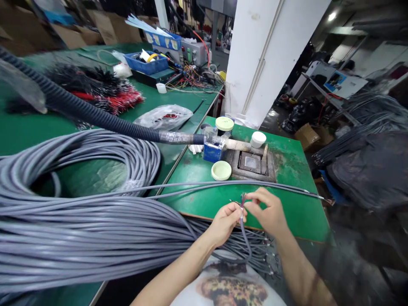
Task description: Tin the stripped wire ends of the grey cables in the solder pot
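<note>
My left hand pinches the stripped end of a grey multi-core cable, just below where its thin coloured wires fan out upward. Among the wires are red, blue and dark ones, and a dark one sticks out to the left. My right hand is curled at the wire tips from the right, its thumb and forefinger closed on them. From my left hand the cable hangs down and bends back over my lap. Two more grey cables lie across the green table just beyond my hands.
A large coil of grey cable and a thick bundle fill the left. Past my hands sit a solder pot, a pale green lid, a white tub and a blue box. A corrugated hose crosses above the bench.
</note>
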`<move>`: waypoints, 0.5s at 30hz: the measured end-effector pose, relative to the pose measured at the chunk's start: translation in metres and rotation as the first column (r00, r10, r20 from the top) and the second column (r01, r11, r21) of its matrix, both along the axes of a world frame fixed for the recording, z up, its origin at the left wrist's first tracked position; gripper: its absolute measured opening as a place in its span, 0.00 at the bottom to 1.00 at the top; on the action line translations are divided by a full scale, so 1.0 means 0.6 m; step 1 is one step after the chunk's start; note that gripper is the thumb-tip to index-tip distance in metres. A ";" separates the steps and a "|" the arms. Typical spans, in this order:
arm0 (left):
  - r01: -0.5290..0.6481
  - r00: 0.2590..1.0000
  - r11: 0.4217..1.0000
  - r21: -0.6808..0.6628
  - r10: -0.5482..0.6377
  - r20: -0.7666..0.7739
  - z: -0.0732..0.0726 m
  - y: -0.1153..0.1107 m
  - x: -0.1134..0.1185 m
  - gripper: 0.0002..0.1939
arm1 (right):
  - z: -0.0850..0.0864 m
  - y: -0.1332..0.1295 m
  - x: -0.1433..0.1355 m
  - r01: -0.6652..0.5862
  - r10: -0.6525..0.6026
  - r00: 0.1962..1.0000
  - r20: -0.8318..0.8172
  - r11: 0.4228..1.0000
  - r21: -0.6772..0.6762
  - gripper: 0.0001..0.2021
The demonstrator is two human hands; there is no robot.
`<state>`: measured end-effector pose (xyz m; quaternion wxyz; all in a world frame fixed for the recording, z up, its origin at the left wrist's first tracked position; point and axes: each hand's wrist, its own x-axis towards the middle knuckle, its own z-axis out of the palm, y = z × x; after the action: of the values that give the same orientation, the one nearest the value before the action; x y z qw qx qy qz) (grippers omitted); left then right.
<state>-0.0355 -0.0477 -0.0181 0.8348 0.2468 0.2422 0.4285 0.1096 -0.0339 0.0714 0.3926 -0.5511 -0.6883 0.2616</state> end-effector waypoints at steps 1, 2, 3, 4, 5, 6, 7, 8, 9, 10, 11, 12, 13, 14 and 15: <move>-0.007 1.000 1.000 0.005 0.007 -0.005 0.000 0.000 0.002 0.20 | -0.008 -0.010 -0.014 0.005 -0.010 0.996 0.092 0.998 0.057 0.01; -0.012 1.000 1.000 0.017 0.013 -0.013 0.000 -0.001 0.004 0.20 | -0.015 -0.017 -0.026 0.014 -0.032 0.989 0.143 0.993 0.119 0.03; -0.013 1.000 0.999 0.036 0.014 -0.028 0.001 -0.002 0.004 0.19 | -0.019 -0.021 -0.035 0.023 -0.050 0.985 0.164 0.986 0.163 0.05; -0.003 0.999 0.998 0.063 0.007 -0.051 0.001 -0.002 0.004 0.18 | -0.023 -0.024 -0.042 0.031 -0.060 0.986 0.157 0.983 0.180 0.08; 0.012 0.997 0.995 0.095 -0.005 -0.079 0.002 -0.003 0.002 0.18 | -0.025 -0.024 -0.046 0.040 -0.062 0.990 0.123 0.985 0.171 0.10; 0.030 0.994 0.991 0.130 -0.016 -0.107 0.004 -0.003 -0.001 0.17 | -0.028 -0.024 -0.048 0.053 -0.063 0.996 0.066 0.989 0.141 0.12; 0.049 0.990 0.986 0.162 -0.027 -0.135 0.005 -0.003 -0.004 0.17 | -0.031 -0.021 -0.048 0.065 -0.065 0.998 -0.007 0.994 0.093 0.13; 0.064 0.987 0.980 0.186 -0.034 -0.158 0.007 -0.003 -0.007 0.17 | -0.036 -0.018 -0.049 0.076 -0.072 0.993 -0.090 0.997 0.034 0.14; 0.071 0.984 0.977 0.203 -0.035 -0.175 0.008 -0.002 -0.009 0.17 | -0.042 -0.013 -0.049 0.083 -0.087 0.980 -0.178 0.996 -0.030 0.14; 0.067 0.982 0.975 0.211 -0.027 -0.186 0.008 -0.002 -0.011 0.17 | -0.049 -0.006 -0.049 0.083 -0.104 0.958 -0.265 0.992 -0.090 0.15; 0.058 0.981 0.975 0.215 -0.016 -0.194 0.007 -0.003 -0.011 0.17 | -0.056 0.002 -0.048 0.081 -0.125 0.930 -0.346 0.987 -0.140 0.14; 0.051 0.980 0.975 0.216 -0.008 -0.199 0.005 -0.005 -0.011 0.16 | -0.062 0.012 -0.045 0.079 -0.144 0.898 -0.416 0.982 -0.171 0.14; 0.054 0.980 0.975 0.216 -0.011 -0.198 0.003 -0.007 -0.010 0.16 | -0.065 0.024 -0.039 0.087 -0.166 0.860 -0.482 0.980 -0.181 0.13; 0.068 0.981 0.974 0.216 -0.026 -0.191 -0.001 -0.011 -0.008 0.16 | -0.064 0.035 -0.030 0.118 -0.193 0.813 -0.550 0.979 -0.169 0.13; 0.088 0.983 0.973 0.215 -0.049 -0.179 -0.005 -0.014 -0.007 0.15 | -0.059 0.045 -0.019 0.168 -0.218 0.762 -0.610 0.976 -0.139 0.13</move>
<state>-0.0396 -0.0562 -0.0210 0.7922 0.3828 0.2554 0.4009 0.0985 -0.0069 0.0358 0.6008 -0.5164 -0.4495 0.4127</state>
